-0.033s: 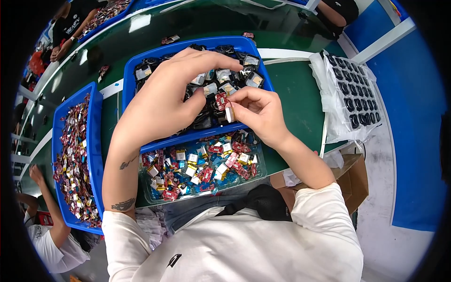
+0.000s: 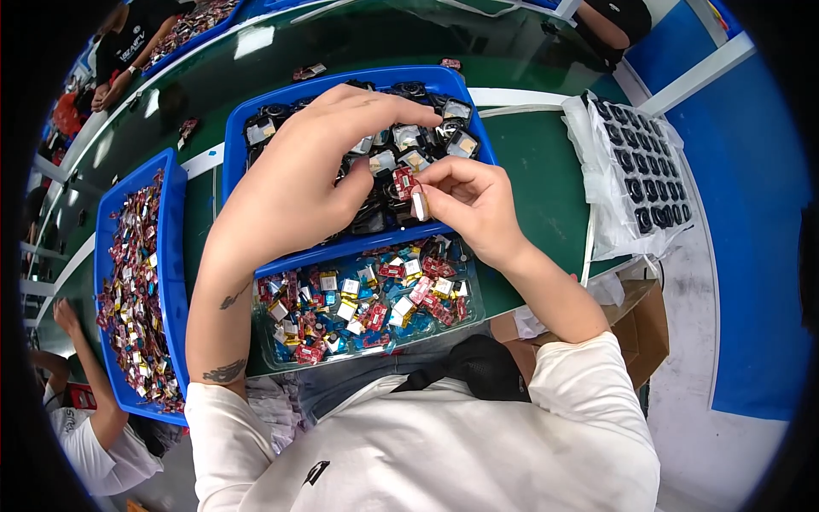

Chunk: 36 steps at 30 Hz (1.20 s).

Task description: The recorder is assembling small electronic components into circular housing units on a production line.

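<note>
Between thumb and forefinger, my right hand [image 2: 473, 209] pinches a small red circuit board [image 2: 403, 182]. A white battery pouch [image 2: 419, 205] hangs from the board beside my thumb. My left hand [image 2: 299, 171] arches over the big blue bin [image 2: 341, 251], thumb and forefinger wide apart with nothing seen between them; its other fingers are hidden. Below both hands, the bin is full of black plastic housings [image 2: 461, 143], several with silvery or pale squares inside. A clear tray [image 2: 473, 311] just in front holds a heap of red boards with white batteries and blue pieces.
Another blue bin [image 2: 175, 282], full of boards and batteries, stands to the left. On the right, a white-wrapped tray [image 2: 589, 205] carries rows of black round parts. A cardboard box [image 2: 644, 328] sits below the green table [image 2: 537, 183]. Other people work at the left and far side.
The circuit board and its battery have tilted very slightly in my right hand. My left hand stays where it was.
</note>
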### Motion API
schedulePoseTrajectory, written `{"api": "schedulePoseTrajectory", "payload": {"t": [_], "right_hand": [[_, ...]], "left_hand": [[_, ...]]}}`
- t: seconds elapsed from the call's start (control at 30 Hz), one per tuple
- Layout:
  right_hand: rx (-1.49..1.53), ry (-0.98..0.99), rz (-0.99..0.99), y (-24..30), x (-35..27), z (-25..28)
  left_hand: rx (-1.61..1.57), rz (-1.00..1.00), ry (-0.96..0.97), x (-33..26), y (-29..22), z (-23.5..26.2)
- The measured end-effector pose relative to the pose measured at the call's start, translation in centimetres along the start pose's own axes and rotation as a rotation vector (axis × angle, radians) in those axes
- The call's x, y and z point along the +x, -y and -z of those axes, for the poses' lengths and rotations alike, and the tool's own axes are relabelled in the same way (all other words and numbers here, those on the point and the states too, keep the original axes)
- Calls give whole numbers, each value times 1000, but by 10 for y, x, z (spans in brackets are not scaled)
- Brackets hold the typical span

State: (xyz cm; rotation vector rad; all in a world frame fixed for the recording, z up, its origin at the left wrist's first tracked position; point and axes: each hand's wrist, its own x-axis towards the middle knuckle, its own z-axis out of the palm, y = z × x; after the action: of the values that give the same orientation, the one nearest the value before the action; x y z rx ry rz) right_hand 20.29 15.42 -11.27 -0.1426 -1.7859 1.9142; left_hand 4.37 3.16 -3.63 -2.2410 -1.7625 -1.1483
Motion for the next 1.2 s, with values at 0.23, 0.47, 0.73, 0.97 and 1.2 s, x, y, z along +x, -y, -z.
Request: {"api": "schedulePoseTrajectory", "payload": {"t": [0.23,0.47,0.73,0.97,1.2], "right_hand": [[234,2,-83,0,3,11],[471,188,-246,-1,5,14],[450,99,-321,3,8,16],[176,-36,-114,2,8,10],[222,-102,-11,5,8,6]], "left_hand": [[126,308,109,5,-15,11],[91,-69,-1,2,-10,-3],[53,4,-17,1,-9,2],[-62,170,67,-1,-8,-3],[-82,212,41,1,-6,-4]]}}
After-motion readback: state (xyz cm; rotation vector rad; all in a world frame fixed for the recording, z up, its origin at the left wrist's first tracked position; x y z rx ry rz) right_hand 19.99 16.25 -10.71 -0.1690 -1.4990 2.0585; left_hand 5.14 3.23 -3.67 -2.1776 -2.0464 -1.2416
